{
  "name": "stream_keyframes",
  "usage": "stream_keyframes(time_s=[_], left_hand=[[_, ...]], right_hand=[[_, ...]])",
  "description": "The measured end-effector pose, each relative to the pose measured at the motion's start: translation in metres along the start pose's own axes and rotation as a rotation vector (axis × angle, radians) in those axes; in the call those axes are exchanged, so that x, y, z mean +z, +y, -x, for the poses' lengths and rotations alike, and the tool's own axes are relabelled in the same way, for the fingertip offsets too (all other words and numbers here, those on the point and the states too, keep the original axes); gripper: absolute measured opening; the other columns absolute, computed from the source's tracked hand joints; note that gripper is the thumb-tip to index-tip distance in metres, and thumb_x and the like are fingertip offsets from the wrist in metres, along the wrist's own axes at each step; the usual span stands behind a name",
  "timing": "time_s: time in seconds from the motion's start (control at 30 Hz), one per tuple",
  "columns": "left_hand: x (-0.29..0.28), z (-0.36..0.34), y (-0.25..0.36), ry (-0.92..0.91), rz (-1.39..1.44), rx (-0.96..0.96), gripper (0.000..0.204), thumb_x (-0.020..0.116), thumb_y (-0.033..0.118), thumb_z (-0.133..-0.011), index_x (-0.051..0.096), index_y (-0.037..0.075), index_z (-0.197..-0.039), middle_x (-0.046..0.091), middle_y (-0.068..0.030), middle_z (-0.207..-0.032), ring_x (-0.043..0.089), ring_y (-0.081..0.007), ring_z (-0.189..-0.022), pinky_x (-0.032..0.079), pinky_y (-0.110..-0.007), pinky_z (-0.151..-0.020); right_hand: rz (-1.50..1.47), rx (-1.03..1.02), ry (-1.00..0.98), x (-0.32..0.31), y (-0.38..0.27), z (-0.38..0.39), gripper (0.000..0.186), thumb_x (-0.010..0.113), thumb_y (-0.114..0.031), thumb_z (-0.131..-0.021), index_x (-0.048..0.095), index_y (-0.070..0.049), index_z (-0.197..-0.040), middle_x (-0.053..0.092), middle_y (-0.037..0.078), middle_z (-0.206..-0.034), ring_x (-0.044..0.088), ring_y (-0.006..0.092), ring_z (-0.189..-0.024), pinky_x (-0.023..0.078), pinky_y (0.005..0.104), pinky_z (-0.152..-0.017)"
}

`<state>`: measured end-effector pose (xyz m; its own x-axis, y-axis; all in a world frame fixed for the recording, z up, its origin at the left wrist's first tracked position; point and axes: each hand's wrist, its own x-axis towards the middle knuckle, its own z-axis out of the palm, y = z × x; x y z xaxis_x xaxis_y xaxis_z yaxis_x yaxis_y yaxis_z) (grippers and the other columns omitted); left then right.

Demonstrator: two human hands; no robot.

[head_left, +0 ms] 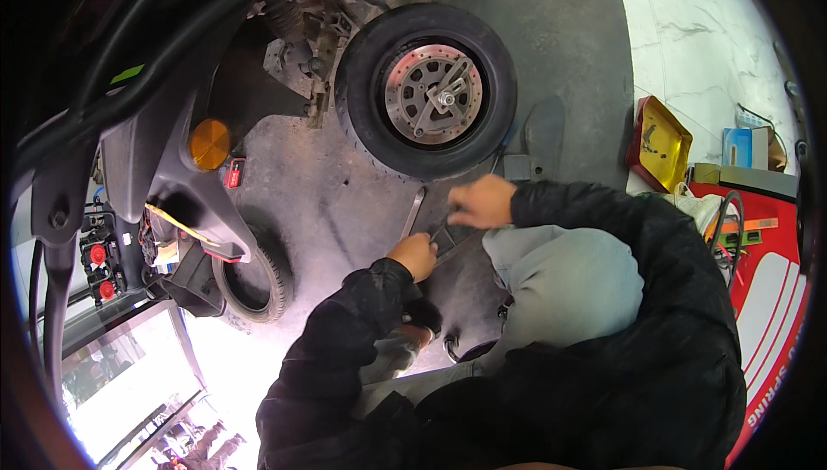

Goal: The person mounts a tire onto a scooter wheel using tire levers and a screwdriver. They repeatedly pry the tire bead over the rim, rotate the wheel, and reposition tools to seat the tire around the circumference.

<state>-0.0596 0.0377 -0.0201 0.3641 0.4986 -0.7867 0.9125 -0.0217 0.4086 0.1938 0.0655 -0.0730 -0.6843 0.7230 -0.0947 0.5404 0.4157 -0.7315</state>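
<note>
My left hand [415, 256] is closed, low over the floor; a small dark metal piece shows at its fingertips, too unclear to name. Just right of it and a little farther away, my right hand [484, 202] has curled fingers, slightly smeared by motion, and whatever is in them is hidden. A long flat metal bar [414, 209] runs from beside my left hand toward the wheel. Beneath my hands is a flat grey piece [457, 237], partly covered. Beyond them lies a motorcycle wheel [425, 91] with a black tyre, a brake disc and a nut at its axle.
A motorcycle's underside [297, 61] and orange reflector [210, 144] stand at the left, above a loose tyre [251, 284]. A small red box [234, 173] is near the reflector. At the right are a yellow-lined red tray [662, 144] and a red cabinet [767, 298].
</note>
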Motion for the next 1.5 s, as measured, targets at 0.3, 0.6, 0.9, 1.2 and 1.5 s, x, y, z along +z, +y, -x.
stream_keyframes(time_s=[0.3, 0.6, 0.9, 1.2, 1.5], left_hand=[[-0.007, 0.045, 0.124, 0.768, 0.521, 0.393, 0.038, 0.053, 0.013, -0.103, 0.047, -0.005, -0.136, 0.061, -0.0345, -0.118, 0.06, -0.0546, -0.11, 0.049, -0.057, -0.093], [-0.059, 0.018, 0.122, 0.833, -0.074, 0.69, 0.049, 0.073, 0.037, -0.093, 0.062, 0.007, -0.131, 0.062, -0.0218, -0.113, 0.063, -0.04, -0.106, 0.052, -0.048, -0.089], [-0.137, -0.091, -0.001, 1.075, 0.089, -0.134, 0.11, 0.079, 0.043, -0.084, 0.014, 0.013, -0.166, 0.037, -0.0245, -0.155, 0.048, -0.0439, -0.137, 0.046, -0.057, -0.108], [-0.129, -0.119, -0.025, 0.878, 0.39, -0.235, 0.115, 0.072, 0.047, -0.093, -0.006, 0.007, -0.167, 0.046, -0.0306, -0.144, 0.065, -0.0493, -0.115, 0.053, -0.053, -0.1], [-0.128, -0.114, -0.023, 0.914, 0.349, -0.245, 0.113, 0.073, 0.05, -0.091, 0.001, 0.006, -0.167, 0.049, -0.0303, -0.141, 0.066, -0.0477, -0.113, 0.054, -0.053, -0.098]], right_hand=[[-0.734, 0.568, -0.36, -0.173, -0.088, 0.006, 0.07, 0.057, -0.066, -0.102, 0.067, 0.0, -0.122, 0.066, 0.012, -0.121, 0.068, 0.0209, -0.099, 0.059, 0.0374, -0.076], [-0.222, 0.845, 0.2, -0.178, -0.093, 0.007, 0.035, 0.061, -0.03, -0.104, 0.071, 0.003, -0.102, 0.073, 0.019, -0.084, 0.074, 0.0293, -0.08, 0.057, 0.043, -0.069], [0.714, 0.623, -0.173, -0.166, -0.081, 0.015, 0.033, 0.061, -0.03, -0.098, 0.075, 0.0, -0.095, 0.075, 0.023, -0.087, 0.074, 0.0425, -0.09, 0.059, 0.0503, -0.078], [0.801, 0.547, -0.502, -0.127, 0.065, -0.085, 0.039, 0.062, -0.035, -0.1, 0.079, -0.003, -0.089, 0.075, 0.019, -0.086, 0.076, 0.0362, -0.087, 0.058, 0.0518, -0.067], [0.768, 0.644, -0.717, -0.093, 0.084, -0.129, 0.027, 0.072, -0.032, -0.091, 0.082, -0.009, -0.1, 0.079, 0.014, -0.1, 0.076, 0.0332, -0.091, 0.059, 0.0548, -0.067]])
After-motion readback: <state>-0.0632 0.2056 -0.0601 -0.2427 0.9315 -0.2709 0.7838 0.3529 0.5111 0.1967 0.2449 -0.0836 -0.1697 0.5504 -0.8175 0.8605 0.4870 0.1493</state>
